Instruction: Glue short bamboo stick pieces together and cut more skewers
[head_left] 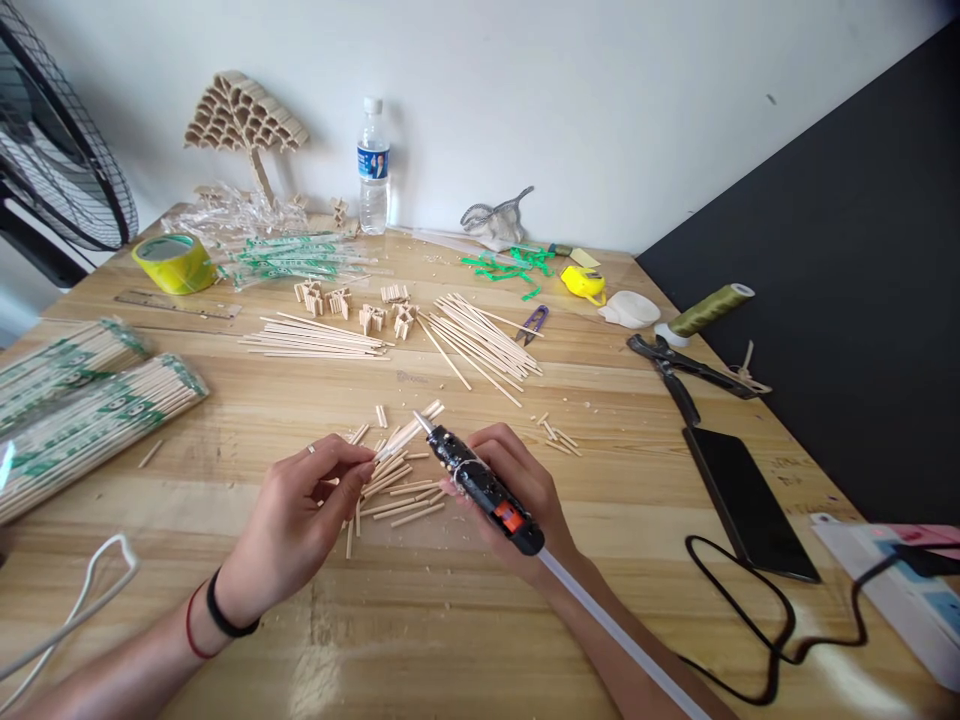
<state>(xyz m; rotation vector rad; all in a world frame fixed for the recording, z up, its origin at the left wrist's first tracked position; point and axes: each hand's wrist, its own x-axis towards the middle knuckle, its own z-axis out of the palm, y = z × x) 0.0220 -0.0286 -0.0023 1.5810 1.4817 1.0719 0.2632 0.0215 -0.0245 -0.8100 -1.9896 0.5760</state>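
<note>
Hot-glue gun (480, 484) sits gripped in the right hand (529, 482), nozzle toward ten o'clock, beside short wooden sticks (406, 436) the left hand (304, 508) pinches, angled toward two.

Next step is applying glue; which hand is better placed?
Right, I'd say: the right hand holds the glue gun, its nozzle near the short sticks, while the left hand pinches a pale piece.

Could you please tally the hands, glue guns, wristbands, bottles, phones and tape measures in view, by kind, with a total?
Hands: 2 (left hand, right hand)
Glue gun: 1
Wristbands: 2 (black band, red band)
Bottle: 1
Phone: 1
Tape measure: 1
Total: 8
</note>
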